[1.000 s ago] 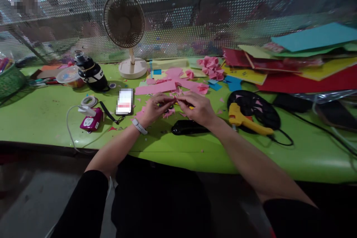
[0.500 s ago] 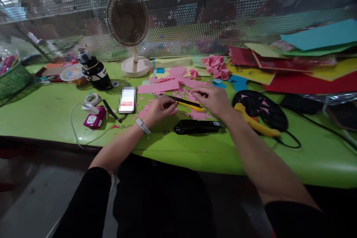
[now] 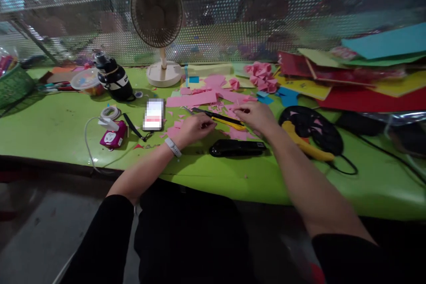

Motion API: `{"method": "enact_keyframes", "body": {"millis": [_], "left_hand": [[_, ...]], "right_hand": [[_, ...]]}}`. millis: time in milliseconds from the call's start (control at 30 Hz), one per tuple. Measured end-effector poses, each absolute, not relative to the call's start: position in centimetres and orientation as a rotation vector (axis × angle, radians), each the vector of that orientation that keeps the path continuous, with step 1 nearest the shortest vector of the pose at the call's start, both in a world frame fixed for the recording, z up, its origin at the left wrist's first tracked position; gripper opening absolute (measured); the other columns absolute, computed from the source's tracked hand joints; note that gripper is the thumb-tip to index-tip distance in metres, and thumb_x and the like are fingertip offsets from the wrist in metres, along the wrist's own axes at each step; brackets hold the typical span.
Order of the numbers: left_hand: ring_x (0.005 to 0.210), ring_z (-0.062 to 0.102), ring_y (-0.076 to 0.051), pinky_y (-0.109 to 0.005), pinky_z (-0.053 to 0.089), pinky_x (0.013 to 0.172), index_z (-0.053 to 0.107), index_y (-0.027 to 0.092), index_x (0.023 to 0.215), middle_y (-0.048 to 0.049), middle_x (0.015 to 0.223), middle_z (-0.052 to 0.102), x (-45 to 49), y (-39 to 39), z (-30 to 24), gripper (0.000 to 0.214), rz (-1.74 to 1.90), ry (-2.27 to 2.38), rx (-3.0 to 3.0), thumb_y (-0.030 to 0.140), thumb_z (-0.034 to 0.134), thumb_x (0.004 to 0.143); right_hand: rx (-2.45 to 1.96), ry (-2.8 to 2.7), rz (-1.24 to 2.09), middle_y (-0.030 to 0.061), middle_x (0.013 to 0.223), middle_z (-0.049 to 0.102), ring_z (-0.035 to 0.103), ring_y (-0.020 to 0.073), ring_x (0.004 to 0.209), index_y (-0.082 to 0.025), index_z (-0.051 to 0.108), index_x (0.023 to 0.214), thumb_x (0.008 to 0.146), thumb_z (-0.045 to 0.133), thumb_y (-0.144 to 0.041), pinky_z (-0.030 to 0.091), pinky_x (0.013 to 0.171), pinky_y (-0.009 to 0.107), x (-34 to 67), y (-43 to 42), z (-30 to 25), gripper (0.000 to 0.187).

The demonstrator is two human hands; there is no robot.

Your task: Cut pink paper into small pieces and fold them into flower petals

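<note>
My left hand (image 3: 197, 129), with a pale band on its wrist, is just above the table. Its thumb and fingers are closed together; anything between the tips is too small to make out. Beside its fingertips lies a yellow and black utility knife (image 3: 229, 121), which spans the gap towards my right hand (image 3: 258, 118). The right fingertips are pinched together over scraps of pink paper, and what they hold cannot be made out. Pink strips (image 3: 191, 99) and small cut pieces lie around and behind both hands. A black stapler (image 3: 238, 147) lies nearer to me.
Folded pink paper shapes (image 3: 261, 77) sit at the back. A fan (image 3: 159, 75), a black bottle (image 3: 116, 82), a phone (image 3: 153, 114) and a purple plug adapter (image 3: 113, 136) stand or lie leftward. Rightward are a black pad (image 3: 328, 135), a yellow curved object (image 3: 314, 148) and coloured sheets (image 3: 372, 100).
My view has shifted slightly. My left hand has moved a little to the right, its fingers more curled together. My right hand stays over the pink scraps, nearly unchanged.
</note>
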State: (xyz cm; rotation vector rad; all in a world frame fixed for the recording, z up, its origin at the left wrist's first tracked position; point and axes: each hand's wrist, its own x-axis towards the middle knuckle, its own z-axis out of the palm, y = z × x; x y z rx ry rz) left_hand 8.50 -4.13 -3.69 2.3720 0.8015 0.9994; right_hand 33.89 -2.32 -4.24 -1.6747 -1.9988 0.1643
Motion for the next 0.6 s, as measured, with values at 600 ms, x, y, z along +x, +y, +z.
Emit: {"method": "enact_keyframes", "body": {"millis": [600], "left_hand": [[0.073,0.063,-0.016,-0.028,0.046,0.065,0.075,0.018,0.083,-0.0068,0.081,0.072,7.9,-3.4,-3.4,0.018,1.052,0.956,2.221,0.030,0.063,0.090]], "right_hand": [[-1.443,-2.110,0.307,0.0071,0.097,0.074,0.066,0.0229,0.086,-0.024,0.080,0.093,0.090,0.061,-0.031,0.049,0.074,0.034,31.4,-3.7,-1.9,0.020]]}}
